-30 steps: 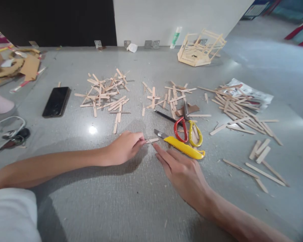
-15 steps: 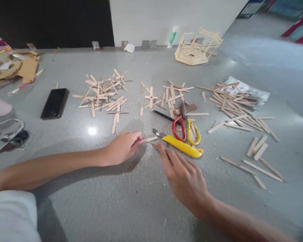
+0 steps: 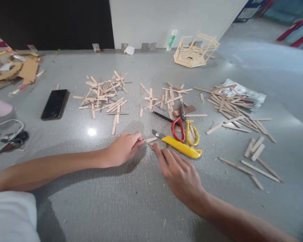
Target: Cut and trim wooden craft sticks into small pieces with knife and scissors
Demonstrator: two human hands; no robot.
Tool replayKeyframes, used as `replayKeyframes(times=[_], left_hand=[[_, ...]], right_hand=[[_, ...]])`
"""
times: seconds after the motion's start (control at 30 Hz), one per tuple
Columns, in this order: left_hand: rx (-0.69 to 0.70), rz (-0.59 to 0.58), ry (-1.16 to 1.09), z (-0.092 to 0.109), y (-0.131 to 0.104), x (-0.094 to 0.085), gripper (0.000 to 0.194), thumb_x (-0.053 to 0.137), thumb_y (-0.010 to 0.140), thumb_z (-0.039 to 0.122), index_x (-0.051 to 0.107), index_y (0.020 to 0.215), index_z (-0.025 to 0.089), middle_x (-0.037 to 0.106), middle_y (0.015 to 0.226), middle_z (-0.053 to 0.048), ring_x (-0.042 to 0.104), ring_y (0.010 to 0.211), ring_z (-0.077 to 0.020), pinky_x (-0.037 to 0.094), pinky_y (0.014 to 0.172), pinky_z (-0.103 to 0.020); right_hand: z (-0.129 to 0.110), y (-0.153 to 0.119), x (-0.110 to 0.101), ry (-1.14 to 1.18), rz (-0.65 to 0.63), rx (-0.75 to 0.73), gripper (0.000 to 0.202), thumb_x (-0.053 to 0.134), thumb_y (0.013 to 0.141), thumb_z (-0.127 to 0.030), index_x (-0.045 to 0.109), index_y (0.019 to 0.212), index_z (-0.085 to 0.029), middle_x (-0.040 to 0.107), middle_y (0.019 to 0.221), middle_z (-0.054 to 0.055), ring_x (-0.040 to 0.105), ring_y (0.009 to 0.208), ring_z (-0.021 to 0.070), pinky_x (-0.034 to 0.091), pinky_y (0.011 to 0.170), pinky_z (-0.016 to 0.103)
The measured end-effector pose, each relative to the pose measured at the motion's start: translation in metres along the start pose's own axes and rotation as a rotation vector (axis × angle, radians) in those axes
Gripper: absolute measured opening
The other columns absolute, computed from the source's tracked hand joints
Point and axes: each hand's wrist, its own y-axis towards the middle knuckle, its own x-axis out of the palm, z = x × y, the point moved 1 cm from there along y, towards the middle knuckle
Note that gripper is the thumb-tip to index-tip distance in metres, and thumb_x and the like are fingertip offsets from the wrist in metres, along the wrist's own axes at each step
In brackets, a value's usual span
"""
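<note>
My left hand (image 3: 123, 148) pinches a short wooden craft stick (image 3: 152, 139) by one end, with the stick's free end pointing right. Closed around a thin tool, my right hand (image 3: 181, 173) lets only its slender, brass-coloured tip (image 3: 150, 146) show; the rest is hidden by the fingers. The tip is close beside the stick, and I cannot tell whether it touches. Just beyond my right hand lie a yellow utility knife (image 3: 183, 147) with its blade out and scissors (image 3: 183, 111) with one red and one yellow handle.
Loose craft sticks (image 3: 238, 112) lie in heaps at right, centre and a left pile (image 3: 98, 97). A black phone (image 3: 55, 104) rests at left. At the back stand a hexagonal stick frame (image 3: 192, 60) and a glue stick (image 3: 171, 40). Cables (image 3: 13, 136) lie far left.
My right hand has moved a little left, bringing the tool's tip nearer the stick. My left hand holds the stick in nearly the same place. The view has shifted slightly.
</note>
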Motion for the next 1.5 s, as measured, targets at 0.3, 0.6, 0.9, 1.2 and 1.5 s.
replayKeyframes(times=[0.3,0.6,0.9,1.2,1.5], left_hand=[[0.010,0.022,0.097,0.001,0.000,0.002,0.024,0.039,0.102,0.026,0.049,0.082,0.018,0.046,0.058,0.005,0.041,0.051,-0.0107,0.029,0.053,-0.024],[0.034,0.018,0.101,-0.005,0.000,0.004,0.028,0.035,0.103,0.030,0.049,0.082,0.018,0.048,0.058,0.004,0.042,0.051,-0.0110,0.030,0.053,-0.024],[0.021,0.006,0.070,-0.002,0.001,0.002,0.025,0.039,0.101,0.028,0.047,0.079,0.019,0.042,0.054,0.006,0.035,0.048,-0.0102,0.027,0.053,-0.025],[0.015,0.004,0.002,0.002,0.003,-0.002,0.025,0.042,0.098,0.024,0.043,0.073,0.019,0.037,0.052,0.008,0.028,0.048,-0.0087,0.024,0.051,-0.024],[-0.011,-0.029,-0.032,0.002,0.003,-0.002,0.027,0.043,0.098,0.027,0.043,0.072,0.018,0.039,0.051,0.007,0.027,0.048,-0.0082,0.023,0.050,-0.023]], right_hand=[[-0.004,0.001,-0.001,-0.046,-0.015,-0.040,0.045,0.036,0.086,0.006,0.061,0.124,0.000,0.056,0.069,0.003,0.055,0.058,0.0145,0.046,0.053,0.027],[-0.003,0.008,-0.003,-0.162,-0.055,-0.137,0.041,0.041,0.087,0.007,0.063,0.121,0.004,0.056,0.067,0.004,0.053,0.057,0.0152,0.043,0.048,0.027],[-0.011,0.009,-0.004,-0.319,-0.030,-0.133,0.030,0.047,0.094,0.000,0.068,0.116,-0.001,0.054,0.062,0.000,0.047,0.052,0.0123,0.037,0.045,0.025],[-0.009,0.009,-0.004,-0.199,-0.020,-0.057,0.033,0.044,0.094,0.001,0.067,0.117,-0.005,0.055,0.062,0.001,0.047,0.054,0.0133,0.037,0.047,0.026],[-0.003,0.003,0.002,-0.128,0.074,-0.024,0.032,0.052,0.094,-0.004,0.061,0.125,-0.005,0.054,0.066,-0.001,0.051,0.058,0.0123,0.039,0.054,0.026]])
